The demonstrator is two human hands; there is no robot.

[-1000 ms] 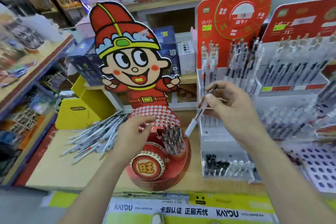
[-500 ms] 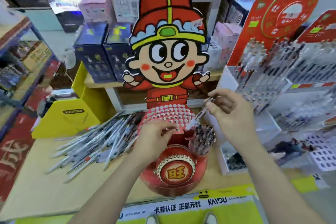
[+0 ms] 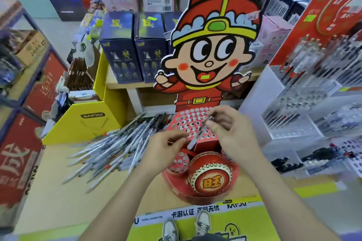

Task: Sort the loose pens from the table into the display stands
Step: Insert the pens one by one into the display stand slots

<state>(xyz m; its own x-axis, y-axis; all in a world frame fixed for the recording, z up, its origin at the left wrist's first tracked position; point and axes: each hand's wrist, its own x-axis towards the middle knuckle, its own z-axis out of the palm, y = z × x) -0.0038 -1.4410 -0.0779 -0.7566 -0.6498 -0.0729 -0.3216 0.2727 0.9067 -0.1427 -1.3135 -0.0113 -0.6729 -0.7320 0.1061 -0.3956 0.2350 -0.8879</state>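
Pens (image 3: 117,148): one loose heap, too many and too blurred to count. It lies on the surface just left of the red stand, and most pens slant up to the right.
Held pen (image 3: 199,133): one, pale barrel with a dark clip end. It is tilted, clip end up-right, tip down-left over the front edge of the holed panel.
Right hand (image 3: 233,139): fingers and thumb pinch the held pen near its upper end.
Left hand (image 3: 162,150): fingers curled, thumb and forefinger drawn close together just beside the held pen's tip. Whether they touch it or grip anything cannot be told.
Red stand (image 3: 170,180): one, at the front middle of the surface, under both hands.
Holed panel (image 3: 188,121): one, red, sloping, with many white-ringed holes, on the red stand.
Cup (image 3: 179,161): one small round holed top, left of the drum.
Drum (image 3: 212,178): one, red with a studded gold rim, at the stand's front.
Cutout (image 3: 213,45): one cartoon figure in a red hat, upright behind the holed panel.
Clear stands (image 3: 293,115): stepped tiers right of the red stand, carrying upright pens. Blur hides the count.
Blue boxes (image 3: 121,49): three side by side on the shelf behind, the third partly behind the cutout.
Yellow box (image 3: 84,121): one, behind the heap.
Shoes (image 3: 170,229): two, at the bottom edge.
Surface (image 3: 58,201): one, pale wood.
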